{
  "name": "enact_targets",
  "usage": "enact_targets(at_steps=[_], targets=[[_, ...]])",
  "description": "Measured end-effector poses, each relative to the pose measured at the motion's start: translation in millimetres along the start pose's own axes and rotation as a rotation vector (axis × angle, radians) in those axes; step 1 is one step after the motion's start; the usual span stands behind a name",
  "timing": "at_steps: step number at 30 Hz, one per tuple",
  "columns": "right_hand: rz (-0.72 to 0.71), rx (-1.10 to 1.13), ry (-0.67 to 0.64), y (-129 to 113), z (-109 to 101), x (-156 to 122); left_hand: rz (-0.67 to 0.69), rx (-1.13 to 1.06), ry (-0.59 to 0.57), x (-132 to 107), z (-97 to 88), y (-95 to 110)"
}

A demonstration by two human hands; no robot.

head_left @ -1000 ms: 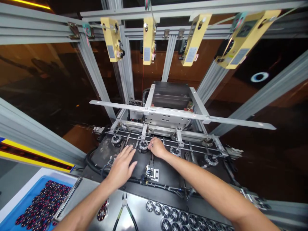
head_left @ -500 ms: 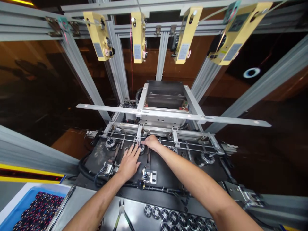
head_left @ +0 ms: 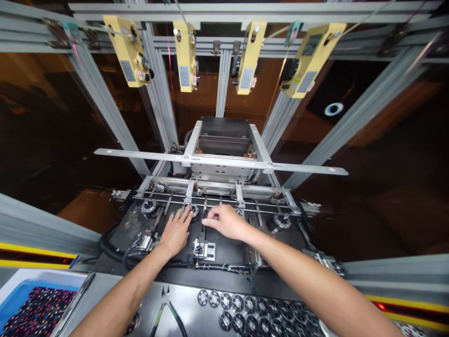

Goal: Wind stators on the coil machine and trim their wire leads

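My left hand (head_left: pixel 175 235) lies with fingers stretched out on the black machine bed, fingertips at a round slotted stator core (head_left: pixel 194 213) in its holder. Those fingers partly cover the core. To the right of it, my right hand (head_left: pixel 226 221) hovers over the bed with thumb and fingers pinched together. Whatever the pinch holds, perhaps a thin wire, is too small to see. Another stator core (head_left: pixel 149 207) sits in a holder at the left, and a third core (head_left: pixel 281 221) at the right. A metal clamp block (head_left: pixel 205 250) stands just below my hands.
Wire cutters (head_left: pixel 165 304) lie on the metal front ledge beside rows of loose cores (head_left: pixel 238 304). A blue tray (head_left: pixel 14 299) of dark parts stands at left. A long metal bar (head_left: pixel 220 162) crosses behind my hands; yellow wire tensioners (head_left: pixel 184 56) hang above.
My right hand has drawn back from the core, toward me and to the right. My left hand stays at the core. The whole view has shifted somewhat.
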State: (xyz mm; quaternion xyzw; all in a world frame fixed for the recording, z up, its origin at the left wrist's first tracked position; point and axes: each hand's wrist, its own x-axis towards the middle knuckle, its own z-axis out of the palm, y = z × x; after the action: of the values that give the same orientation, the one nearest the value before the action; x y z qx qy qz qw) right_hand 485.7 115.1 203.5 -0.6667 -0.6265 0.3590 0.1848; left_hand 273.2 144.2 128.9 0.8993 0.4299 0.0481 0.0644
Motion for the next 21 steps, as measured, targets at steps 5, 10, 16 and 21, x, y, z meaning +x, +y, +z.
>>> enact_targets(at_steps=[5,10,16,21], targets=[[0.137,-0.113,0.129,57.6,-58.2,-49.2,0.011,-0.02,0.011,0.1,3.4,-3.0],[0.242,-0.143,0.061,92.5,-44.5,-25.8,0.032,-0.021,0.037,-0.1,-6.4,-4.9],[0.323,-0.12,-0.032,101.3,-31.8,-13.0,0.067,-0.053,0.082,-8.7,-44.0,21.9],[0.351,-0.123,-0.091,111.6,-51.6,0.5,0.181,-0.079,-0.019,14.2,-58.6,70.9]])
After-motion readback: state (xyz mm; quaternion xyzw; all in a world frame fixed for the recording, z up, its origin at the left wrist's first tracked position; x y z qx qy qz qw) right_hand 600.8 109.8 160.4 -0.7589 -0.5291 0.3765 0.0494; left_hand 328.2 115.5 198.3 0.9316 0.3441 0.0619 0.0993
